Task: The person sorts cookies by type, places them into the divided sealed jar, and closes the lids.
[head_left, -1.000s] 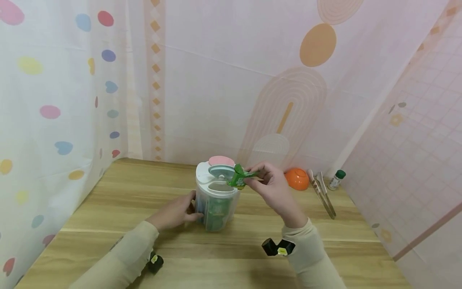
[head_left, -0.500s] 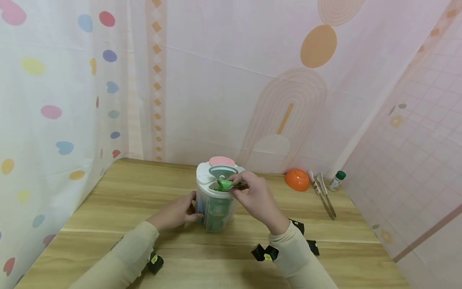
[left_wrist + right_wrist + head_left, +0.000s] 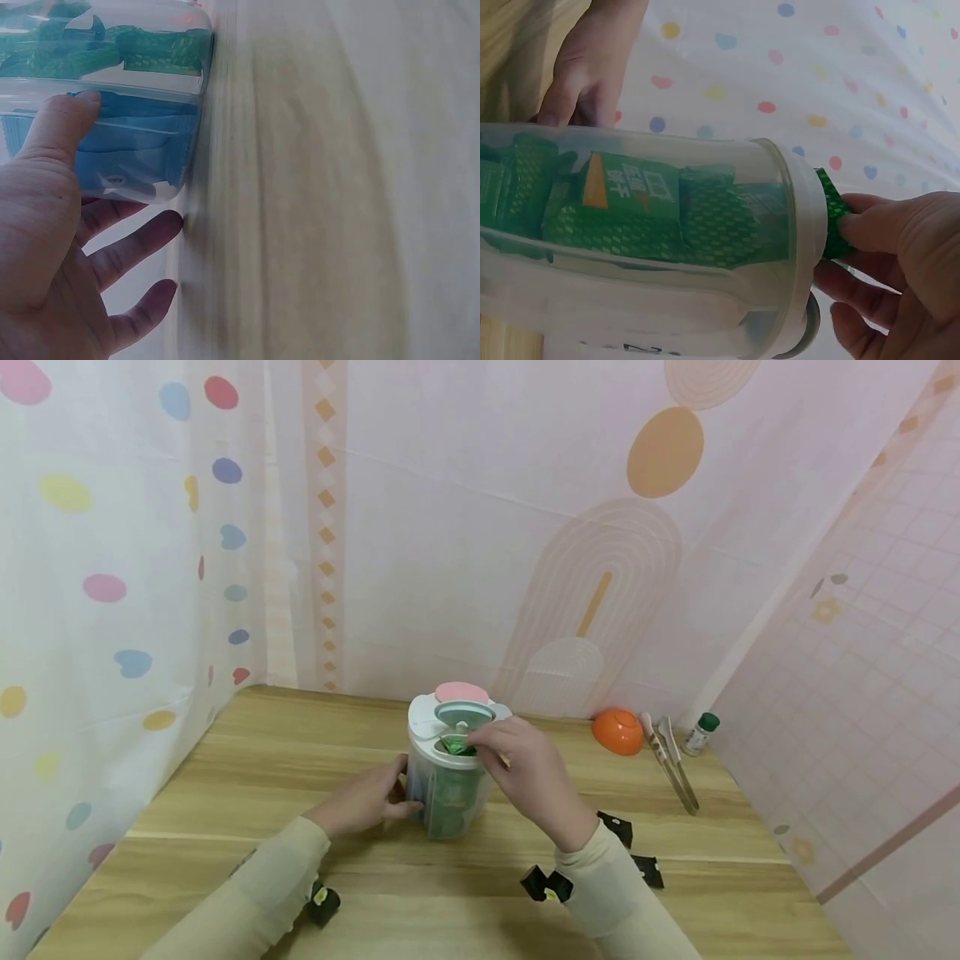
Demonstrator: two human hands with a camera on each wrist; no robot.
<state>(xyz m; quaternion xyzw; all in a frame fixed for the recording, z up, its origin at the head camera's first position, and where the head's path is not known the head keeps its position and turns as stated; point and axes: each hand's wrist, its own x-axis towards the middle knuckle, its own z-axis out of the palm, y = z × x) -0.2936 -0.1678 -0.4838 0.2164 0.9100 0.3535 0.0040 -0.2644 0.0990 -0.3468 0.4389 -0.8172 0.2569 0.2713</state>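
Observation:
A clear storage container (image 3: 453, 806) with a white lid stands on the table. Its pink cap (image 3: 461, 692) is down, while the grey-green flap (image 3: 467, 716) is raised over the front opening. My left hand (image 3: 363, 803) holds its left side, thumb in front; the left wrist view has blue packets (image 3: 142, 150) behind the wall there, and two fingers spread off the container. At the front opening my right hand (image 3: 534, 777) pinches a small green packet (image 3: 834, 217), partly inside the rim. Several green packets (image 3: 630, 210) fill the compartment below.
An orange bowl (image 3: 618, 732) lies upside down at the back right. Beside it are tongs (image 3: 671, 768) and a small green-capped bottle (image 3: 702, 733). Patterned curtains (image 3: 450, 527) hang behind the table (image 3: 262, 760) and along both sides.
My right hand has moved left and down with the green packet, from beside the lid into the front opening. The left hand keeps its place on the container.

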